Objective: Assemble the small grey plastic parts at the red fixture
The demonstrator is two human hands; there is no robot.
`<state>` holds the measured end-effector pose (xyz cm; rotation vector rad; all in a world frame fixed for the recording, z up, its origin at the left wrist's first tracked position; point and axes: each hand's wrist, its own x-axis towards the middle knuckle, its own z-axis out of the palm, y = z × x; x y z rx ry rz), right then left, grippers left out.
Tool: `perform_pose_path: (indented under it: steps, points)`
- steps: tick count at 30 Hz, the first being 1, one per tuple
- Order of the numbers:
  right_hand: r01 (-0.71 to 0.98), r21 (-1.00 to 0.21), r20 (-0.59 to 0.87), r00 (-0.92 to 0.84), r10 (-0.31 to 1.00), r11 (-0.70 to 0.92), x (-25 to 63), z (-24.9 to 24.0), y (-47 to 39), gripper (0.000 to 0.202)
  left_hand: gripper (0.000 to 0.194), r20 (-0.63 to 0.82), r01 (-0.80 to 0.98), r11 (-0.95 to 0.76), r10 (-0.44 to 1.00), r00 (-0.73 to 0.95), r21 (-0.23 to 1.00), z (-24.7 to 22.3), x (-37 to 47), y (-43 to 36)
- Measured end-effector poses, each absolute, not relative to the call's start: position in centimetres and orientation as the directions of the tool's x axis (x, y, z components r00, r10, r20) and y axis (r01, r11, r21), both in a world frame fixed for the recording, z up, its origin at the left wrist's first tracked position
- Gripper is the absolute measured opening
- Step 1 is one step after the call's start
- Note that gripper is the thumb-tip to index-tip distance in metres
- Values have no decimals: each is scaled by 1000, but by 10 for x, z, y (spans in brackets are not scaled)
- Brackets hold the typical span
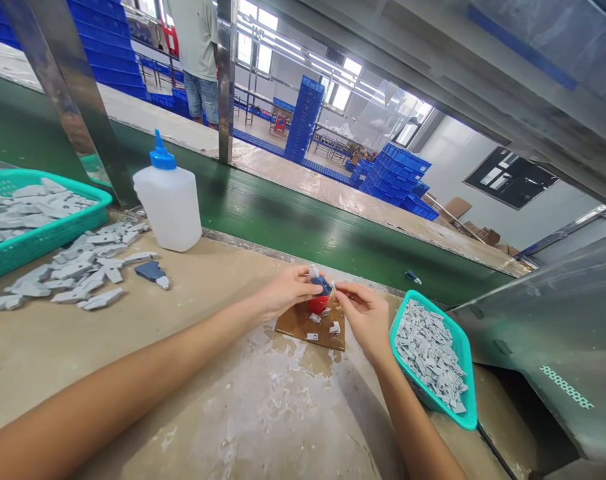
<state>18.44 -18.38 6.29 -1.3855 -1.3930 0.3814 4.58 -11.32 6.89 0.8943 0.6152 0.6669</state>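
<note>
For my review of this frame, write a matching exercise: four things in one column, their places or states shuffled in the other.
1. bottle
2. brown board
3. basket of small grey pieces
4. blue part

A. between the two hands
B. flat beneath the red piece
C. upright, with a blue cap
D. right of the right hand

Pairs: 1-C, 2-B, 3-D, 4-A

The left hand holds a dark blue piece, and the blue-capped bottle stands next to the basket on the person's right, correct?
Not quite: the head view shows the blue-capped bottle next to the left-hand basket, not the right-hand basket. The rest holds: the left hand has a dark blue piece.
</note>
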Motion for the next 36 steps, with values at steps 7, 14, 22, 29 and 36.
perform_pose_path:
  steps: [7,14,22,29,36]
  points:
    - [619,-728,491,169,854,296,183,63,-186,12,25,-216,-273,482,737,641,833,68,45,-113]
    - [615,-699,534,108,838,366,183,61,-185,15,30,-161,-347,439,780,605,829,63,50,-120]
    - [747,-532,662,73,746,399,164,61,-188,26,33,-140,-460,398,856,498,794,59,59,-127]
    - [576,-710,591,177,787,404,160,53,-184,27,35,-156,-511,379,891,426,772,59,66,-134]
    - [520,-777,504,178,845,354,163,55,-180,35,34,-34,-430,206,926,375,879,61,65,-128]
